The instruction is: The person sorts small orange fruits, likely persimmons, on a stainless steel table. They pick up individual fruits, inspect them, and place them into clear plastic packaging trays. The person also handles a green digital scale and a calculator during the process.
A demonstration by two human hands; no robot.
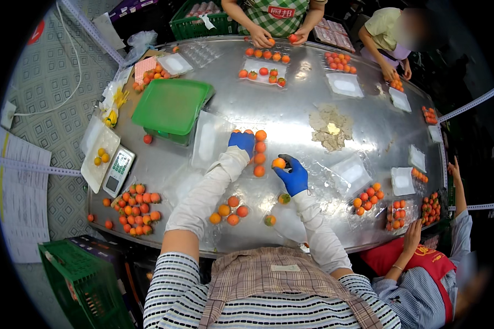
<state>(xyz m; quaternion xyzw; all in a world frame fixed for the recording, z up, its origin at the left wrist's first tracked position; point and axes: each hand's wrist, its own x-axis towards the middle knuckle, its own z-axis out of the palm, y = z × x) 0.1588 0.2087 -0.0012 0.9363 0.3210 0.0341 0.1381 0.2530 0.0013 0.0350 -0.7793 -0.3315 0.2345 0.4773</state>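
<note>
My right hand [293,174], in a blue glove with dark fingertips, grips an orange tomato [278,163] between thumb and fingers. Just left of it lies a clear plastic tray [260,123] with a column of orange-red tomatoes [259,158] along its right side. Over the tray's left part reaches my left hand [242,142], also blue-gloved; its fingers and whatever they touch are mostly hidden. Nearer to me, a loose cluster of tomatoes [233,219] sits on clear plastic. Two more tomatoes, one green-topped [270,220], rest below my right hand.
A metal table [284,111] carries a green-lidded box [173,106], a digital scale [118,170] with yellow fruit in its pan, and a tomato pile [138,209] at left. Wet brown paper [331,127] lies right of centre. Co-workers handle tomatoes across the table; another person sits at right.
</note>
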